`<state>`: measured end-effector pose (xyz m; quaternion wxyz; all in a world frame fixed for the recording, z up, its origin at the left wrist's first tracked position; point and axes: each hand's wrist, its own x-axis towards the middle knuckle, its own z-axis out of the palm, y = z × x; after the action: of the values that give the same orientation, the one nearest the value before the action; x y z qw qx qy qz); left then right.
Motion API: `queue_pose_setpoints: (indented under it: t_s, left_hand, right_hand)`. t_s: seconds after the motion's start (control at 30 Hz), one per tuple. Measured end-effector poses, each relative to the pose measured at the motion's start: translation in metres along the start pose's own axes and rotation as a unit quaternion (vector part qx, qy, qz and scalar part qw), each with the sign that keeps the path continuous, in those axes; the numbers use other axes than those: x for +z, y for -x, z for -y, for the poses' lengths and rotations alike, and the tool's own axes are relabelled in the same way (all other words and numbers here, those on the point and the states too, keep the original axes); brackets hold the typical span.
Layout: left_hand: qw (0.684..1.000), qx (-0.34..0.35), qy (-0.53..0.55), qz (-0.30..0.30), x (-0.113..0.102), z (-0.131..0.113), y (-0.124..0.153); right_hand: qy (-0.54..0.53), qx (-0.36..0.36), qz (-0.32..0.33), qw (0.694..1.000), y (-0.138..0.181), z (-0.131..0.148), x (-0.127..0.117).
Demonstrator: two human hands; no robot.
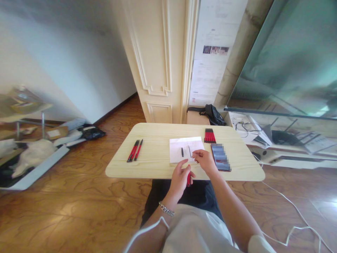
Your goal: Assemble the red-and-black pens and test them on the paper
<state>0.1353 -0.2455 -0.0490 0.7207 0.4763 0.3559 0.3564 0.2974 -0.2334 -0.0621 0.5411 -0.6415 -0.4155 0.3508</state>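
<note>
Left hand [180, 179], the one with the chain bracelet on its wrist, is closed around a red pen barrel [189, 178] right at the near edge of the small wooden table [155, 165], just over the person's lap. Right hand [204, 160] sits a bit further in with its fingers drawn close together at the near corner of a white sheet of paper [176, 151]. Can't tell if there's a tiny part pinched in there or if it's just touching the sheet.

On the paper there's a short black cap [182, 151] and, just beside it, a thin dark refill [189, 151], lying apart from each other. So it looks like one pen is in pieces right now.

As for progress, going by the layout: three red-and-black pens [135, 150] lie whole on the left side of the table, well apart from the paper, and a tidy row of red pens [210, 135] sits at the far right. Which pile counts as finished is anyone's guess from this angle.

A phone [221, 157] lies just right of the right hand, with its screen blurred out. The wall sheets [210, 70] behind have print and small photos, way too small to read. No brand visible on any pen.
</note>
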Motion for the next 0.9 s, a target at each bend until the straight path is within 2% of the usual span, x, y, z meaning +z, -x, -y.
queue_pose_setpoints:
  t_s: [0.07, 0.17, 0.27, 0.33, 0.47, 0.63, 0.7, 0.77, 0.9]
  left_hand:
    - [1.0, 0.005, -0.003, -0.003, 0.0, 0.001, -0.001]
    - [1.0, 0.009, -0.001, -0.001, -0.002, 0.004, -0.003]
    - [1.0, 0.012, 0.006, -0.009, -0.005, 0.006, -0.006]
    - [1.0, 0.013, 0.011, -0.015, -0.006, 0.006, -0.007]
    - [0.999, 0.009, 0.024, -0.018, -0.008, 0.003, -0.007]
    - [0.998, 0.043, 0.035, -0.025, -0.01, 0.004, -0.01]
    - [0.996, 0.07, 0.029, -0.036, -0.011, 0.005, -0.013]
    - [0.995, 0.09, 0.015, -0.047, -0.011, 0.006, -0.017]
    - [0.993, 0.105, -0.01, -0.054, -0.01, 0.007, -0.019]
  right_hand:
    - [0.129, -0.025, -0.017, 0.991, -0.019, 0.001, -0.007]
    - [0.293, -0.053, -0.014, 0.954, -0.036, 0.001, -0.009]
    - [0.384, -0.079, -0.004, 0.92, -0.039, -0.001, -0.003]
    - [0.403, -0.086, -0.003, 0.911, -0.037, -0.003, 0.001]
    - [0.374, -0.071, -0.019, 0.924, -0.034, 0.001, 0.0]
    - [0.237, -0.077, -0.097, 0.964, -0.012, 0.014, -0.008]
    - [0.187, -0.09, -0.08, 0.975, 0.006, 0.017, -0.007]
    - [0.151, -0.093, -0.034, 0.984, 0.026, 0.018, -0.002]
    - [0.114, -0.083, 0.031, 0.989, 0.054, 0.017, 0.011]
